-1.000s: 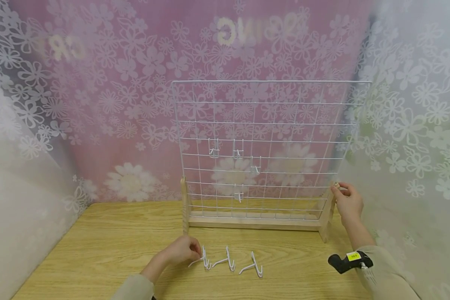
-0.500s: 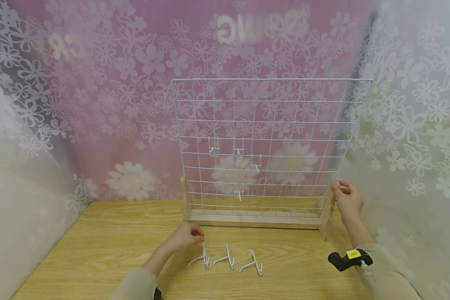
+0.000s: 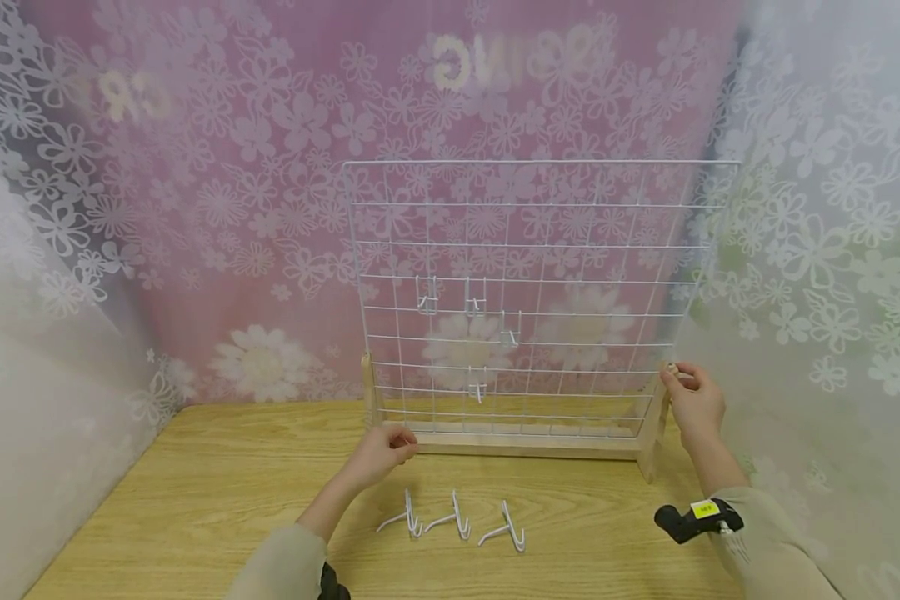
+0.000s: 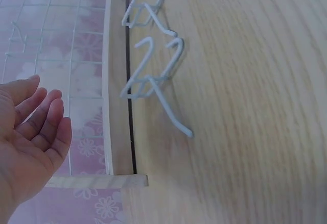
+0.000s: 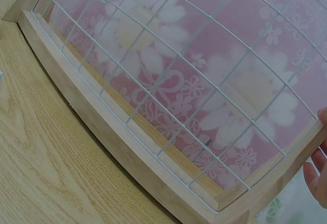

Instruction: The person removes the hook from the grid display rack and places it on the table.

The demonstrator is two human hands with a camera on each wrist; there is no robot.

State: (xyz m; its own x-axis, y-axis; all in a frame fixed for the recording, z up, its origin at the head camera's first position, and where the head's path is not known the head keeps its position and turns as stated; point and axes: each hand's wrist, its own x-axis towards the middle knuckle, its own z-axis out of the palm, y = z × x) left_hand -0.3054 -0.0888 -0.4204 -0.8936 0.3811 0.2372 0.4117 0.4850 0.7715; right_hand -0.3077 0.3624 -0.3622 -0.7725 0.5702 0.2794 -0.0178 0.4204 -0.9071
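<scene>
A white wire grid panel stands upright in a wooden stand. Several white wire hooks hang on the grid, one of them a low hook. On the table lie three more: a left hook, a middle hook and a right hook. My left hand, fingers loosely bent and holding nothing visible, hovers near the stand's front left, beyond the loose hooks. With thumb and fingers my right hand grips the top of the stand's right post.
The wood-grain table extends left and in front of the stand. A pink floral curtain hangs behind; a pale floral curtain closes the right side. A black wrist device sits on the right forearm.
My left hand has moved away from the leftmost loose hook, forward and slightly right toward the stand. The loose hooks stay in place. My right hand keeps its grip on the post.
</scene>
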